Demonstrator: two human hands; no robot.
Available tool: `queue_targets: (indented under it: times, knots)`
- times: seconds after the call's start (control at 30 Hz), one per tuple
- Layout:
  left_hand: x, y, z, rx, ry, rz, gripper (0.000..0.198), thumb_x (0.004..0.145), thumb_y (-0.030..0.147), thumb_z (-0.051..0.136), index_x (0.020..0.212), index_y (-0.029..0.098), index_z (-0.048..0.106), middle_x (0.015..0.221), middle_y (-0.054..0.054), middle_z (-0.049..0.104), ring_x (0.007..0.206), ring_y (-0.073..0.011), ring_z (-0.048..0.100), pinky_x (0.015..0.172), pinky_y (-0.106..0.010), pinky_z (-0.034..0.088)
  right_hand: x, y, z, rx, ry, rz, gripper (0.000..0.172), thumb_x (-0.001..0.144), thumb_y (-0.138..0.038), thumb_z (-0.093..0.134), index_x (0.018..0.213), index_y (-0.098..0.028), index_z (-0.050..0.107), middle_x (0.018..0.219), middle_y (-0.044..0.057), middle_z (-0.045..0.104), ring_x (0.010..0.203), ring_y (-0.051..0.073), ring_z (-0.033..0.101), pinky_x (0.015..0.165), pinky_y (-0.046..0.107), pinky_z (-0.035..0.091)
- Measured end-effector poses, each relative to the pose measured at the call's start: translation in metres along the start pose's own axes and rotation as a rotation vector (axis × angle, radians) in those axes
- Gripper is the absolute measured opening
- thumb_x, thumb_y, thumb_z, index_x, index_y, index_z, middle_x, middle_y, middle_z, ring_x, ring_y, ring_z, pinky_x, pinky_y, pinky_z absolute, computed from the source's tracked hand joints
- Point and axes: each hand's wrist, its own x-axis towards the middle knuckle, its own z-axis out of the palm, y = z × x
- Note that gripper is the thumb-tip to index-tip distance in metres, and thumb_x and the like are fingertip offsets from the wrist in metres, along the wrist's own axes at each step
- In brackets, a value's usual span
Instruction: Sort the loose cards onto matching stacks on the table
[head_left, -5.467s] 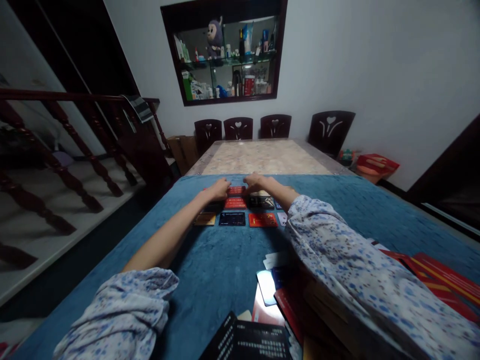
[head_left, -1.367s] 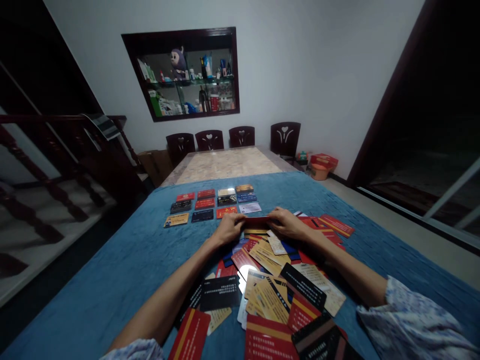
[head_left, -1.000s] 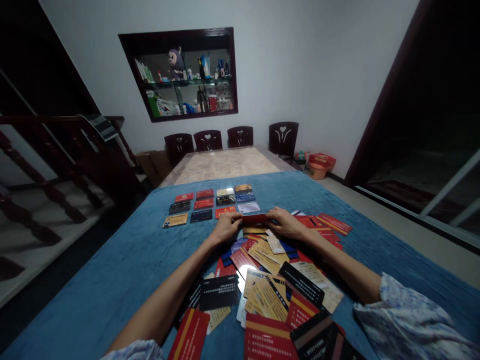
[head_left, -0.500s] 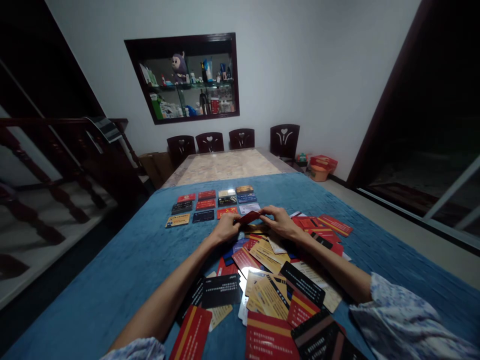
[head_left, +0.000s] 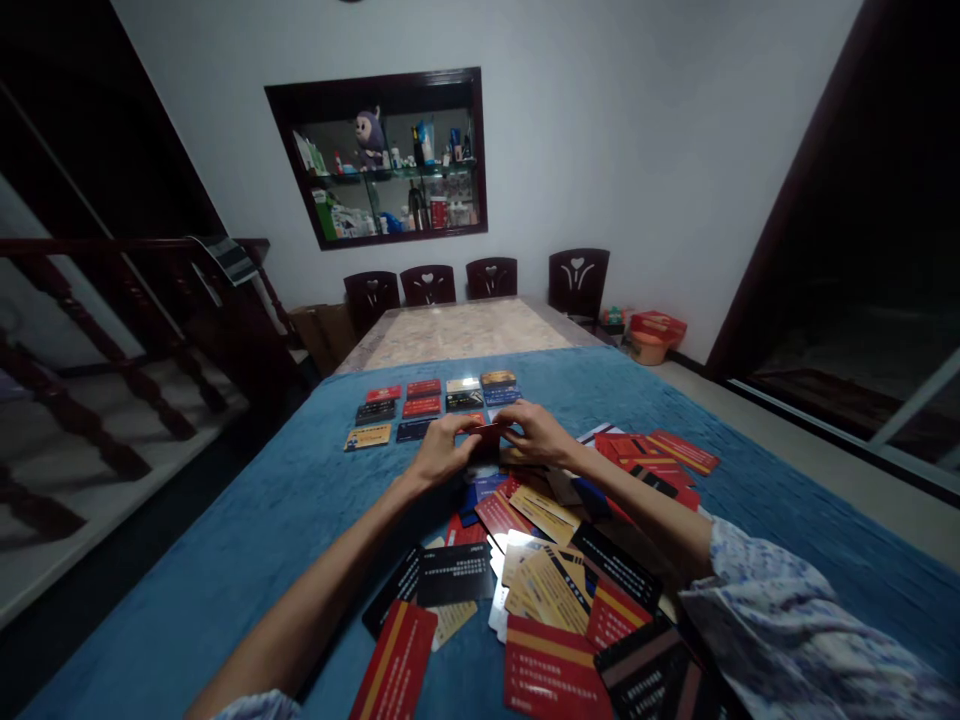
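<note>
A dark red card is held up between my two hands, above the far end of a loose heap of cards. My left hand pinches its left side, and my right hand closes on its right side. Beneath my arms the heap spreads out, with a gold card, a black card and a red striped card among several others. Just beyond my hands, small stacks of cards stand in rows, including a yellow one and a red one. My hands partly cover the nearest row.
A blue cloth covers the near part of the table, and a stone-patterned tabletop shows beyond it. Dark chairs line the far side. To the left is a wooden railing; an orange tub stands on the floor at right.
Both hands have drawn slightly closer together around the red card, which now stands more upright. The view has shifted a little, so everything sits further right.
</note>
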Motion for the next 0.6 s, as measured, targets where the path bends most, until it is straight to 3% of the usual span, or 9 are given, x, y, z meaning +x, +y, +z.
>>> queue_targets:
  times: [0.33, 0.6]
  knots:
    - [-0.012, -0.007, -0.006, 0.045, 0.063, 0.032, 0.014, 0.086, 0.014, 0.061, 0.088, 0.017, 0.074, 0.089, -0.005, 0.074, 0.083, -0.0175, 0.064, 0.081, -0.030, 0.049, 0.011, -0.011, 0.014, 0.042, -0.025, -0.027, 0.011, 0.084, -0.014, 0.060, 0.084, -0.018, 0.070, 0.083, 0.005, 0.072, 0.077, 0.017, 0.058, 0.077, 0.029, 0.039]
    - [-0.035, -0.028, -0.019, 0.073, 0.140, -0.046, 0.015, 0.083, 0.012, 0.057, 0.091, 0.017, 0.069, 0.090, -0.005, 0.072, 0.086, -0.0190, 0.064, 0.085, -0.033, 0.050, 0.016, -0.015, 0.036, 0.107, -0.204, 0.030, 0.012, 0.084, -0.015, 0.060, 0.085, -0.016, 0.072, 0.076, 0.002, 0.070, 0.069, 0.015, 0.058, 0.066, 0.025, 0.036]
